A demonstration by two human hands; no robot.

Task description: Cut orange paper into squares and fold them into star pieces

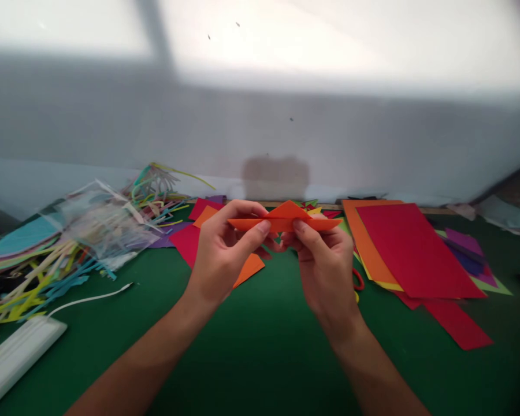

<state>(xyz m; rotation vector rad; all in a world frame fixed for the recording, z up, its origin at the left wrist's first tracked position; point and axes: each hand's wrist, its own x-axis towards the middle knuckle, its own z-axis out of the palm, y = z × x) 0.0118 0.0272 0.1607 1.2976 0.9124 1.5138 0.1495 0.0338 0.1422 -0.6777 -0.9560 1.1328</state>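
A folded orange paper (281,224) is held up above the green table, with a pointed peak at its top middle and a long flat strip below. My left hand (225,242) pinches its left part, thumb on the near face and fingers behind. My right hand (327,254) grips the right part the same way, the thumb just right of the middle. Some fingertips behind and below the paper are partly hidden. Red and orange paper pieces (184,242) lie beyond my left hand.
Red sheets (416,248) over orange ones lie at the right, beside purple paper (465,242). Red-handled scissors (359,279) are partly hidden by my right wrist. Colourful strips (60,260), a clear plastic bag (108,222) and a white bar-shaped object (23,358) are at the left. A pale wall stands behind.
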